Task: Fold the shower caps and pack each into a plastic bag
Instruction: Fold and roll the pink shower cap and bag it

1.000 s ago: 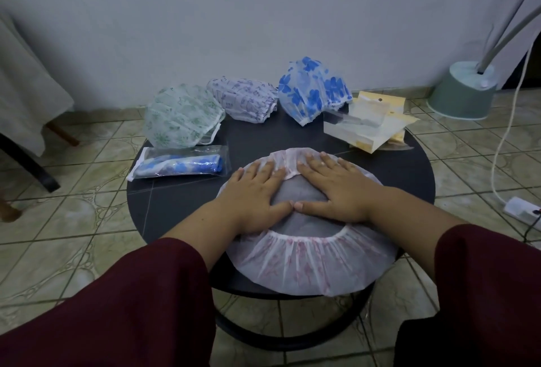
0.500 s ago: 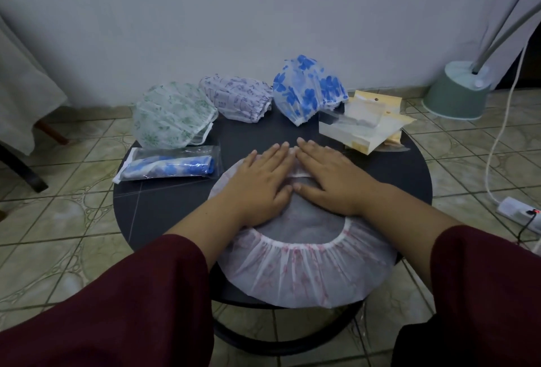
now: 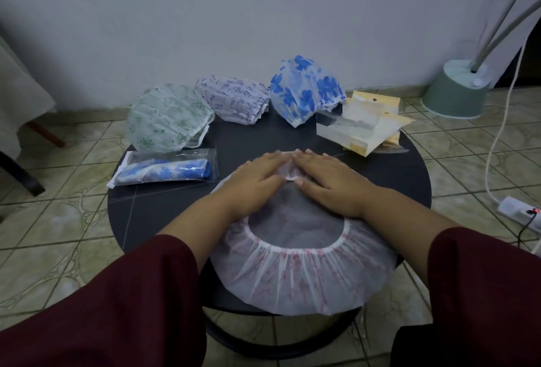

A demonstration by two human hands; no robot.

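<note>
1. A pink-patterned shower cap (image 3: 301, 276) lies spread flat on the near half of a round black table (image 3: 164, 208), opening upward, with its near edge hanging over the table's rim.
2. The left hand (image 3: 254, 182) and right hand (image 3: 328, 182) lie palm down side by side on the far part of this cap, fingers straight and held close together, pressing the material flat; neither pinches anything.
3. A clear plastic bag (image 3: 165, 172) lies just left of the hands; it holds a folded blue-flowered cap, which fills most of its length.
4. A stack of flat clear bags with yellow headers (image 3: 366, 126) sits at the far right of the table; I cannot tell whether anything is inside them.
5. Three loose caps line the far edge, none in a bag: a green-patterned cap (image 3: 167, 120) on the left, a purple-patterned cap (image 3: 234, 101) in the middle, and a blue-flowered cap (image 3: 304, 90) beside the stack.
6. On the tiled floor to the right stand a green lamp base (image 3: 453, 94) and a power strip (image 3: 521, 213) with a white cord.
</note>
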